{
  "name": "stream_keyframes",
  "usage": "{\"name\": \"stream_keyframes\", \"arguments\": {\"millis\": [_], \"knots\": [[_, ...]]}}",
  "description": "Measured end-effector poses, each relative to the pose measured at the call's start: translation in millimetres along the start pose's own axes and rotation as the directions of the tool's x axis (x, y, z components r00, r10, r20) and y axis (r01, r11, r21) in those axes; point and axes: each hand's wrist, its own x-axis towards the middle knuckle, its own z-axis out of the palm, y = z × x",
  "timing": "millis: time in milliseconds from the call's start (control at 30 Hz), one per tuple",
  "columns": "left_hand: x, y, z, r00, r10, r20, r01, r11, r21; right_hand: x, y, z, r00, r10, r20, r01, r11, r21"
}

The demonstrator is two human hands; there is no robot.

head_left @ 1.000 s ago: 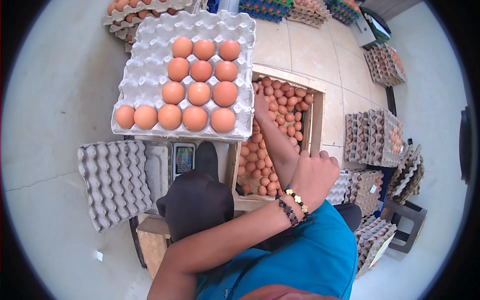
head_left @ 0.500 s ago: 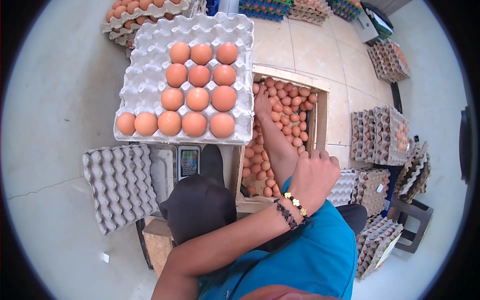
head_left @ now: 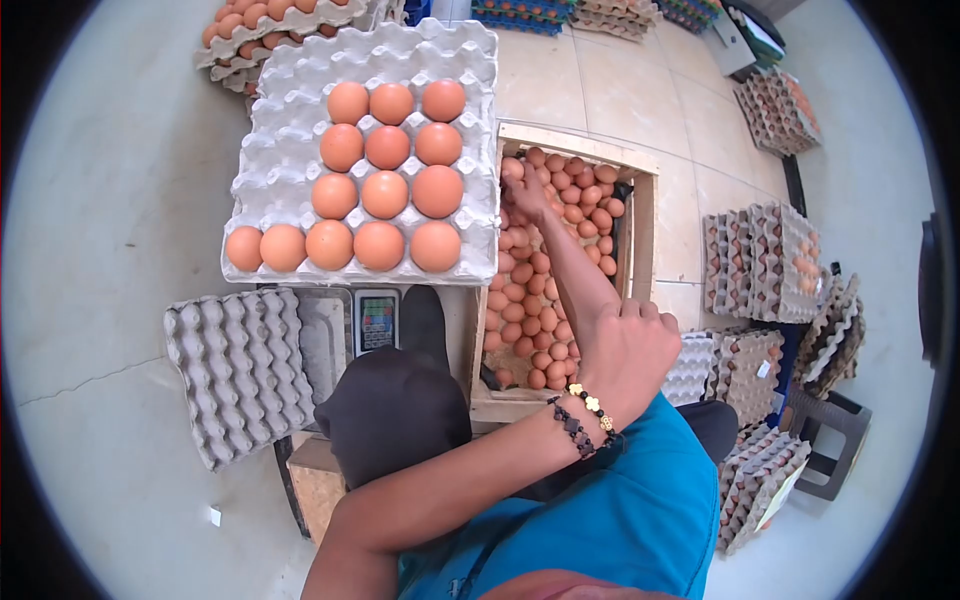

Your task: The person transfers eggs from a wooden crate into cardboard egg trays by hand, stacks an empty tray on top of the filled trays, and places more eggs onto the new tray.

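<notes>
My right hand (head_left: 529, 194) reaches into the top left corner of a wooden crate (head_left: 644, 235) filled with loose brown eggs (head_left: 532, 305). Its fingers are closed round an egg (head_left: 512, 168). My left hand (head_left: 632, 352), with bracelets at the wrist, lies across my right arm near the elbow. Its fingers are curled under, and their tips are hidden. Beside the crate, at the upper left, a grey carton tray (head_left: 275, 140) holds several brown eggs (head_left: 385, 195) in its front and right-hand cups, while cups at its back and left are bare.
Empty grey trays (head_left: 235, 370) overlap a scale (head_left: 376, 320) left of my knee. Stacked egg trays (head_left: 765, 262) stand at right, near a dark stool (head_left: 835, 440). More stacks (head_left: 290, 30) are at the top. A wooden box (head_left: 318, 490) stands at lower left.
My right hand has shifted slightly within the crate's top left corner, and its forearm now lies further right. An egg now shows clearly at its fingertips. My left hand has kept its place.
</notes>
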Motion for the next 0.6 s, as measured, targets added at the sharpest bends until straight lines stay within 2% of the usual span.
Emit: {"name": "stream_keyframes", "arguments": {"millis": [67, 133, 200, 267, 367, 433, 500, 567, 600], "knots": [[-1.3, 0.8, 2.5, 1.000, 0.002, 0.021, -0.002, 1.000, 0.001, -9.9, 5.6, -13.6, 0.995, 0.102, 0.018, -0.104, 0.971, 0.216], [-2.1, 1.6, 4.4, 1.000, 0.012, -0.025, -0.012, 0.999, 0.035, -24.2, 13.7, -31.3, 0.971, 0.209, 0.113, -0.237, 0.855, 0.461], [-1.3, 2.9, 1.3, 0.998, 0.024, -0.057, -0.021, 0.998, 0.059, -47.3, 10.1, -59.8, 0.922, 0.269, 0.278, -0.387, 0.625, 0.678], [0.4, 0.6, -5.4, 0.999, 0.035, -0.017, -0.033, 0.995, 0.094, -74.1, 0.0, -91.7, 0.871, 0.233, 0.433, -0.491, 0.382, 0.783], [12.0, -14.2, -29.8, 0.997, -0.001, 0.079, -0.013, 0.985, 0.175, -105.9, -26.1, -140.0, 0.796, 0.087, 0.599, -0.604, 0.064, 0.794], [18.1, -29.2, -46.9, 0.996, -0.068, 0.056, 0.060, 0.990, 0.126, -120.9, -42.5, -168.7, 0.754, -0.043, 0.656, -0.657, -0.067, 0.751], [20.4, -51.1, -49.9, 0.990, -0.022, -0.136, 0.031, 0.997, 0.065, -133.6, -59.1, -195.6, 0.716, -0.167, 0.678, -0.698, -0.137, 0.703], [18.5, -58.7, -64.5, 0.986, 0.007, -0.167, -0.025, 0.994, -0.104, -146.6, -73.0, -219.6, 0.684, -0.279, 0.674, -0.727, -0.175, 0.664], [19.6, -62.4, -65.5, 0.990, 0.039, -0.134, -0.054, 0.993, -0.109, -153.1, -78.2, -227.5, 0.664, -0.343, 0.664, -0.741, -0.187, 0.645]]}}
